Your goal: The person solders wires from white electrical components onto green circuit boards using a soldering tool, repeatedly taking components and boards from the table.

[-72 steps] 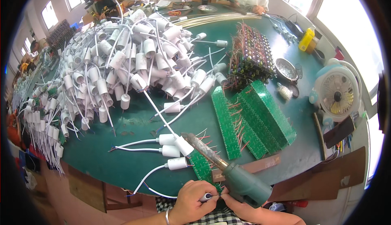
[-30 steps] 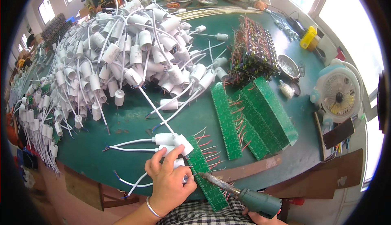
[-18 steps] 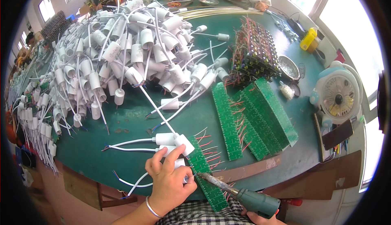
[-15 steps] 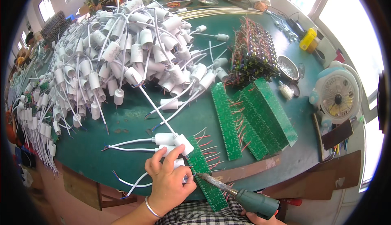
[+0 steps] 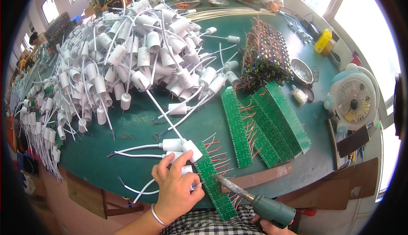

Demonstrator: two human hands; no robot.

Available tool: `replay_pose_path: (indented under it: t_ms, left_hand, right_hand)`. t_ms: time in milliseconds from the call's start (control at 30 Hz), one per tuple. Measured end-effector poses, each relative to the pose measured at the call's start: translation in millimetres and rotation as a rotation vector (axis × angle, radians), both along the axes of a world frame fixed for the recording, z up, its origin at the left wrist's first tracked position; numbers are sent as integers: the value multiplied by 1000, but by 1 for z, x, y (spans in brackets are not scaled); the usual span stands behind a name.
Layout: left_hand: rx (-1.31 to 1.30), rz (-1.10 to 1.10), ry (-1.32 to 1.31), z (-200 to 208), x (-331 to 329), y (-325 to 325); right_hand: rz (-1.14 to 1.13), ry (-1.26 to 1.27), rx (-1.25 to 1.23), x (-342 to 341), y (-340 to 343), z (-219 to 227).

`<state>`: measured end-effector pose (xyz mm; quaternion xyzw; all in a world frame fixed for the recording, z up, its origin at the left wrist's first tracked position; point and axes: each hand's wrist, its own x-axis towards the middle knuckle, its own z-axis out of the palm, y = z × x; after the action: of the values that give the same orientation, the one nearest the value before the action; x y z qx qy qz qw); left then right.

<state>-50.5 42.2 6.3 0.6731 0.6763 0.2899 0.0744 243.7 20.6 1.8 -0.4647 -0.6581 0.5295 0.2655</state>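
My left hand (image 5: 176, 186) pinches with thumb and index finger at the left edge of a narrow green circuit board (image 5: 214, 188); what sits in the pinch is too small to make out. Another of its fingertips rests on a white lamp socket (image 5: 192, 150) lying against the board's upper end. Red and white wires stick out along the board's right side. My right hand (image 5: 272, 227), partly cut off by the lower edge, is closed around the green handle of a soldering iron (image 5: 272, 210). The iron's tip is over the board's right edge, apart from my left fingers.
A big heap of white lamp sockets (image 5: 144, 56) with cables covers the left of the green table (image 5: 127, 126). More green circuit boards (image 5: 272, 128) lie to the right, before a stack of wired parts (image 5: 267, 54). A fan (image 5: 352, 101) stands at right. Other people work across the table.
The soldering iron's tip has moved right and slightly up, away from my left fingertips. My left hand and the board stay nearly in place.
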Motion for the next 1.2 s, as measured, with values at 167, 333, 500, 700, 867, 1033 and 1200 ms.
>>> replay_pose_path:
  t_ms: [167,333,500,700,867,1033,1200]
  left_hand:
    - [-9,8,5,-2,-1,2]
    - [-19,11,8,-1,0,1]
    - [-41,29,4,5,0,2]
    - [-59,24,-6,6,-1,4]
    - [-48,8,4,14,-3,3]
    - [-73,0,-7,10,-4,7]
    - [-83,-5,-12,10,-5,7]
  right_hand:
    - [-21,27,-6,-2,2,-6]
    - [-44,54,-11,-2,0,-9]
    - [-67,79,-16,-3,-3,-8]
    - [-90,107,-28,-6,-4,-10]
    - [-102,126,-23,-10,-11,4]
    - [-108,86,56,-12,-7,-1]
    - [-126,51,44,-14,-5,6]
